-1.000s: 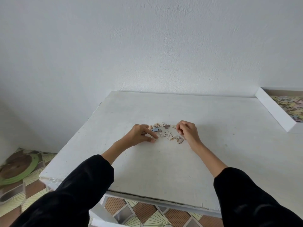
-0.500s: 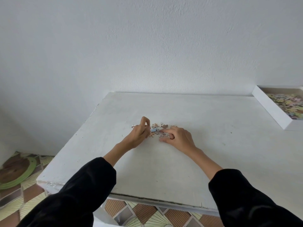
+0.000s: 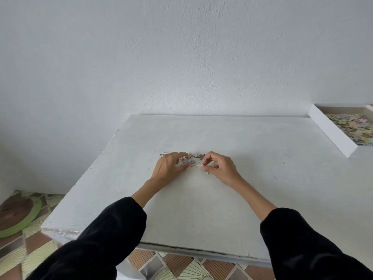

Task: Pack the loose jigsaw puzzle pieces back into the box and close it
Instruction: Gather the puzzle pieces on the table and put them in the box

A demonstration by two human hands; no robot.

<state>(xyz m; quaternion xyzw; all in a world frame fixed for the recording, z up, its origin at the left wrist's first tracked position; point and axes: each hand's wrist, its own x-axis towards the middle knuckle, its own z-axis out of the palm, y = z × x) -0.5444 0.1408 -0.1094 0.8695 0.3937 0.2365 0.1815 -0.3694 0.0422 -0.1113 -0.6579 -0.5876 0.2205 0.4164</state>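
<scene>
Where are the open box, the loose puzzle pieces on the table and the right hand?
box point(image 3: 331, 129): head view, on its white outer side wall.
loose puzzle pieces point(image 3: 196, 156): head view, on the middle of the small heap between the hands.
right hand point(image 3: 222, 168): head view, on the back of the hand.

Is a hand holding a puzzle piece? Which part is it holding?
The right hand pinches a pale puzzle piece by its edge, between thumb and forefinger. The left hand rests on the loose pieces, seemingly gripping none.
</scene>
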